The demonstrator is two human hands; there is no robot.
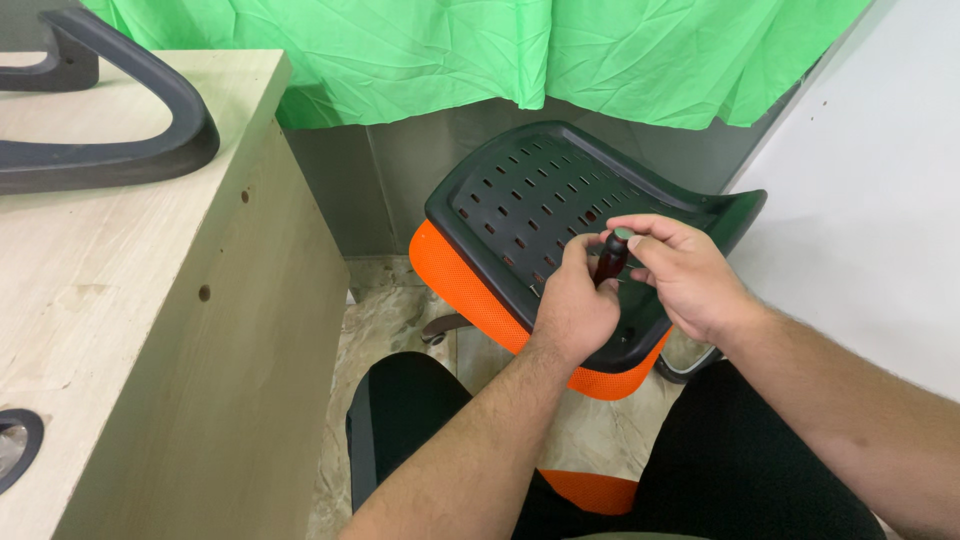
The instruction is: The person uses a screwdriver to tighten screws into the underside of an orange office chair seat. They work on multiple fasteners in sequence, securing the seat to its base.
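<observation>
- Nearest the camera, the person's dark-trousered knees (pixel 740 470) sit below the black perforated chair seat pan (pixel 540 200).
- On that pan, the left hand (pixel 572 305) and the right hand (pixel 680 270) pinch a dark-handled screwdriver (pixel 611 257) upright.
- Risk: tilted, its tip could slip off the hidden screw.

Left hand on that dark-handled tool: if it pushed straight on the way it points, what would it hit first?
Most likely the black slotted seat pan. The left hand grips the screwdriver pointing down at it, though the tip is hidden, so depth is uncertain.
</observation>
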